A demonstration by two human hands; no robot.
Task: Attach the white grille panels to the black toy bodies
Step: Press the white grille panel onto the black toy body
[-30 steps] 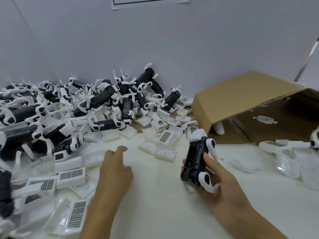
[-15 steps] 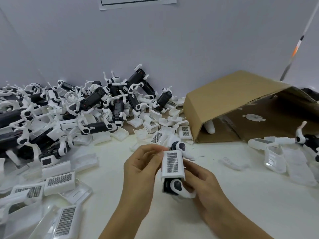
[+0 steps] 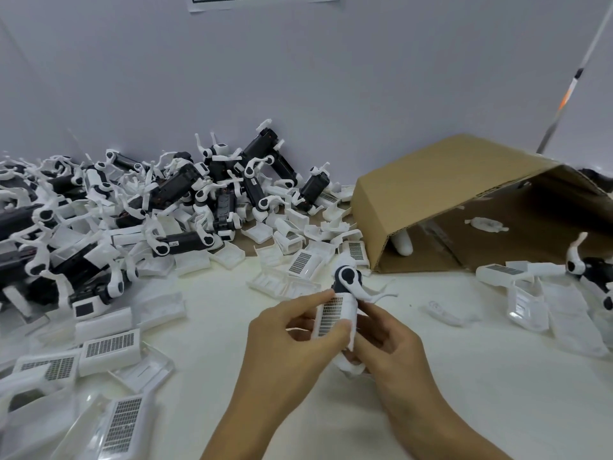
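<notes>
Above the white table's middle I hold a black toy body (image 3: 345, 280) with white legs, and a white grille panel (image 3: 333, 315) lies along its top side. My left hand (image 3: 292, 340) pinches the panel, thumb on its near end and fingers along its left edge. My right hand (image 3: 388, 340) grips the body from below and from the right. Most of the black body is hidden behind the panel and my fingers.
A big heap of black toy bodies (image 3: 185, 200) fills the back left. Loose grille panels (image 3: 109, 343) lie at the front left. An open cardboard box (image 3: 431, 194) lies on its side at the back right, with finished toys (image 3: 517, 273) in front of it.
My left hand reached toward the loose panels, then brought a grille panel onto the body in my right hand. Now the toy is tilted further and both hands hold the panel against it.
</notes>
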